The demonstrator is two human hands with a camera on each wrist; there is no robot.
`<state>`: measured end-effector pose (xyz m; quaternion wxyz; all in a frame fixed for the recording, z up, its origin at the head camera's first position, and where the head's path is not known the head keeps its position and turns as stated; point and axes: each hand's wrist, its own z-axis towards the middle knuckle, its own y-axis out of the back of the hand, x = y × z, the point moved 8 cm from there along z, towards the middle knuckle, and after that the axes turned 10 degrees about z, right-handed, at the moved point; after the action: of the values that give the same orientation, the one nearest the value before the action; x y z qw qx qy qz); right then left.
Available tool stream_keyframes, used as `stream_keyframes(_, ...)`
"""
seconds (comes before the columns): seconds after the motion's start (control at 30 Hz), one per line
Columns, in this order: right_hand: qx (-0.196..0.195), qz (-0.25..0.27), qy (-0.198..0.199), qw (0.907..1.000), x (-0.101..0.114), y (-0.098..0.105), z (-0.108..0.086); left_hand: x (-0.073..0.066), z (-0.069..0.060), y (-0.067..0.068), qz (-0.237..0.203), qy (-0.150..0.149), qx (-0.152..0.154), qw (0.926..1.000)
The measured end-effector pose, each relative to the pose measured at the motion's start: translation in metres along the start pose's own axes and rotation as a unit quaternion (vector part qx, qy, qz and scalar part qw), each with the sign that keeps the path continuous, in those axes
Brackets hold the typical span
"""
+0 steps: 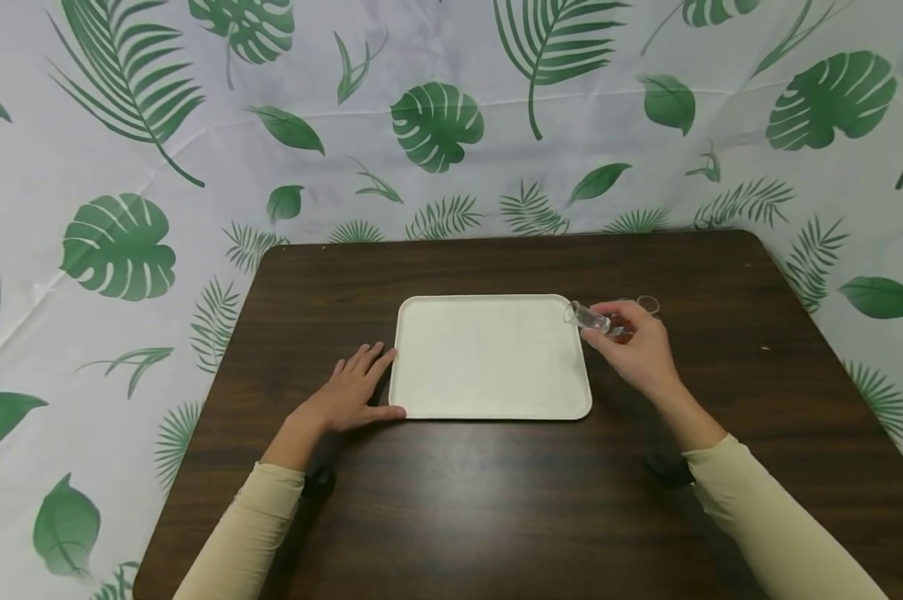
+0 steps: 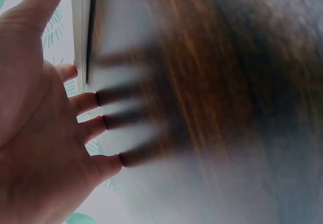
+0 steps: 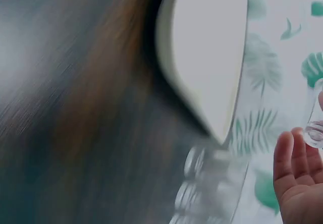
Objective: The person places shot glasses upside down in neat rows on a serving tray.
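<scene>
A cream rectangular tray (image 1: 489, 358) (image 2: 81, 32) (image 3: 207, 47) lies flat on the dark wooden table. At its left edge, my left hand (image 1: 342, 400) (image 2: 45, 118) has its fingers spread, with the thumb touching the front left corner. My right hand (image 1: 642, 350) (image 3: 303, 188) pinches a small clear glass (image 1: 590, 318) (image 3: 314, 130) between thumb and fingers. In the head view that glass is tilted, its rim toward the tray's back right corner.
Several clear glasses (image 3: 194, 199) stand past the tray's corner in the right wrist view. The head view shows them mostly hidden behind my right hand. A white cloth (image 1: 436, 200) with green leaves hangs behind the table (image 1: 466, 500).
</scene>
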<state>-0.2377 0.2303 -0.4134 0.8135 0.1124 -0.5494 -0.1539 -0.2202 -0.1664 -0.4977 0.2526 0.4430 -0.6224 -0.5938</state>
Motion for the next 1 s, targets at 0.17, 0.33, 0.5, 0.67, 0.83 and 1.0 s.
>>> stream_keyframes(0.17,0.038,0.001,-0.012,0.9992,-0.007,-0.037,0.012,0.001,0.001,0.000,-0.002,-0.001,0.004,1.0000)
stream_keyframes(0.33,0.058,0.011,-0.053,0.9968,-0.007,-0.077,0.021,0.002,0.002,0.001,-0.004,0.001,0.012,0.9999)
stream_keyframes(0.5,0.075,0.027,-0.101,0.9917,-0.009,-0.119,0.027,0.002,0.003,0.004,-0.004,0.004,0.018,0.9998)
stream_keyframes(0.67,0.103,0.021,-0.125,0.9866,-0.007,-0.162,0.030,0.004,0.004,0.003,-0.005,0.000,0.012,0.9999)
stream_keyframes(0.83,0.132,-0.001,-0.122,0.9838,-0.002,-0.200,0.031,0.006,0.006,0.001,-0.013,0.001,0.012,0.9998)
stream_keyframes(1.0,0.150,-0.018,-0.107,0.9827,0.008,-0.227,0.030,0.008,0.007,-0.001,-0.004,0.011,0.025,0.9996)
